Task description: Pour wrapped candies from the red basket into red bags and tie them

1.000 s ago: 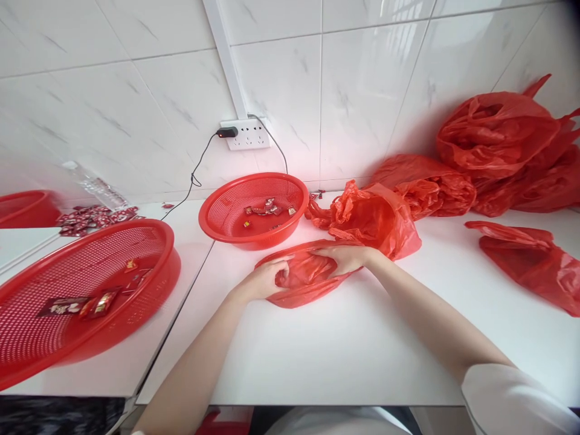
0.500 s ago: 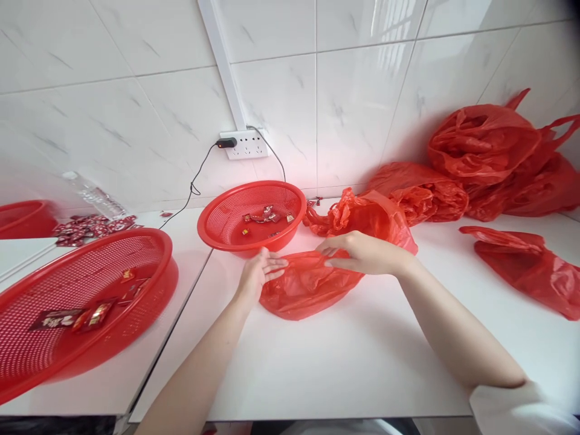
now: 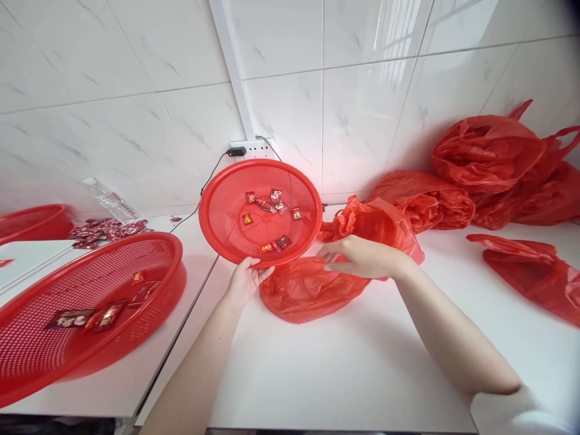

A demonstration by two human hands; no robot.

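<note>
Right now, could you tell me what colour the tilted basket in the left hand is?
Red, a perforated mesh basket; the head view shows it.

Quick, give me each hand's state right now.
Left hand: closed on the rim of the tilted red basket.
Right hand: fingers pinching the edge of the red plastic bag.

Mesh basket: uniform red, fine perforated grid; gripped at its lower rim by the left-hand fingers. Wrapped candies inside it: red wrappers with silver and gold print. Plastic bag under the right-hand fingers: translucent red, unpatterned. Counter below the fingers: plain white. Wall tiles beyond the fingers: white with faint grey veining.
</note>
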